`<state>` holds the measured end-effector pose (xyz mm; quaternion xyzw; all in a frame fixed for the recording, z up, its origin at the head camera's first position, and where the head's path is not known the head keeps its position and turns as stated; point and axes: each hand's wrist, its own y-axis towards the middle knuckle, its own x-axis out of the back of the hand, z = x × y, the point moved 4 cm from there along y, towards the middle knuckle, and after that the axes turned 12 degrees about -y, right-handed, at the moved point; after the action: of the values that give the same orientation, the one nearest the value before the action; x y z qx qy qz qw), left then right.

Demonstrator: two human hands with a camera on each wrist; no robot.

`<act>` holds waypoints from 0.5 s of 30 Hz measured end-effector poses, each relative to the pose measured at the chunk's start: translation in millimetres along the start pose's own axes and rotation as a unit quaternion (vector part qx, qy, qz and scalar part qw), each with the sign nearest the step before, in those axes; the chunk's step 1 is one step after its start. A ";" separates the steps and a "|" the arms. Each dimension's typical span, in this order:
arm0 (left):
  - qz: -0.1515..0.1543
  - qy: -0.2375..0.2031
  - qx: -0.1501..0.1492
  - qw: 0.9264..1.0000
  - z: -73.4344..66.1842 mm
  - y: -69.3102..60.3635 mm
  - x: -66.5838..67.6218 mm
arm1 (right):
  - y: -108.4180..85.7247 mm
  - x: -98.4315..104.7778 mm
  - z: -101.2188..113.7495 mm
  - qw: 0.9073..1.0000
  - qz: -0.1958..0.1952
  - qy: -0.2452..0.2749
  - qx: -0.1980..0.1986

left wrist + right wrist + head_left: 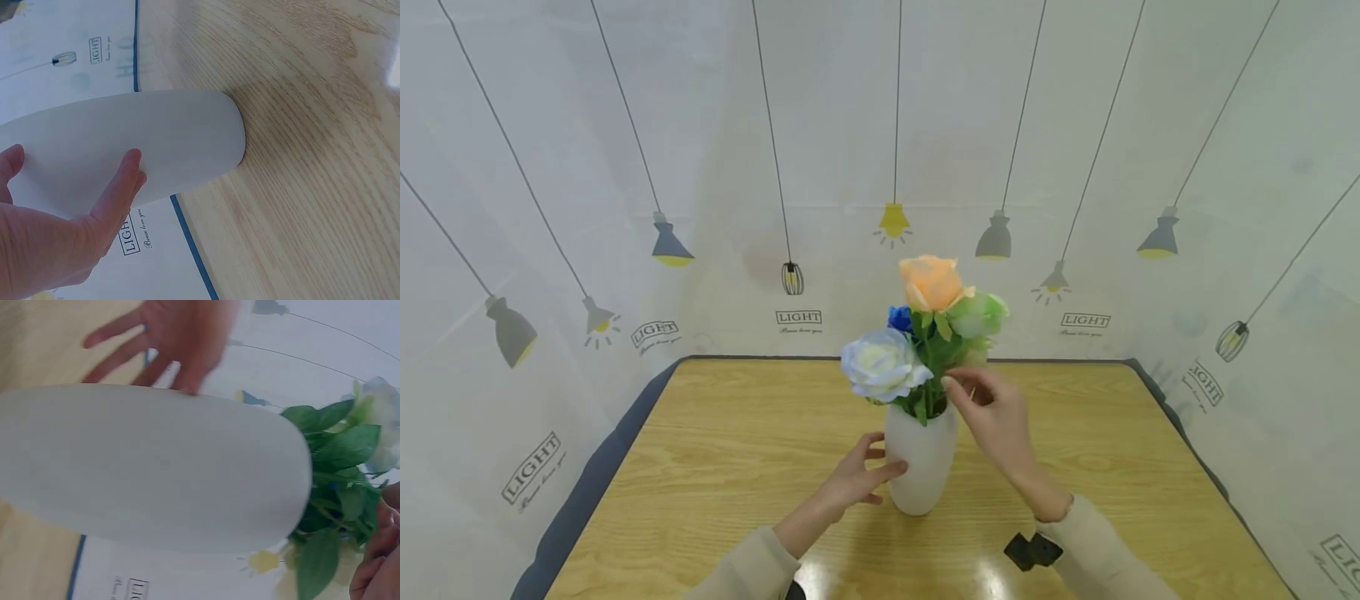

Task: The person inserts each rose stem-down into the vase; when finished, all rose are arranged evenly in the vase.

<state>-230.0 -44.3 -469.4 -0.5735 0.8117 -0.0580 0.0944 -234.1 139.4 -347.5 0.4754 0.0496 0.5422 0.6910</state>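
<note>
A white vase stands upright on the wooden table. From its mouth rise a pale blue rose, a peach rose, a green rose and a small blue flower. My left hand touches the vase's left side, its fingers spread along the wall; the left wrist view shows fingertips against it. Just above the rim, my right hand pinches a stem with thumb and forefinger among green leaves. Leaves hide which flower that stem carries.
The wooden table has a dark edge. Behind and beside it hangs a white cloth printed with lamps. A small black device sits at my right sleeve.
</note>
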 end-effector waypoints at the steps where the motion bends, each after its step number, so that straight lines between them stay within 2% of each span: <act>1: -0.001 0.000 0.000 1.000 0.2 0.2 0.1 | 4.6 1.2 3.1 1.000 -0.006 0.001 0.000; 7: 0.002 0.000 -0.001 1.000 1.8 0.9 0.2 | 25.9 -2.6 18.2 0.999 0.016 -0.025 -0.012; 15: -0.001 0.001 0.002 1.000 0.1 0.3 0.1 | 33.3 -8.6 21.3 0.999 0.027 -0.041 -0.010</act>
<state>-230.3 -44.3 -469.6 -0.5739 0.8112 -0.0604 0.0947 -248.5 118.4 -316.1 0.4914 0.0033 0.5415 0.6821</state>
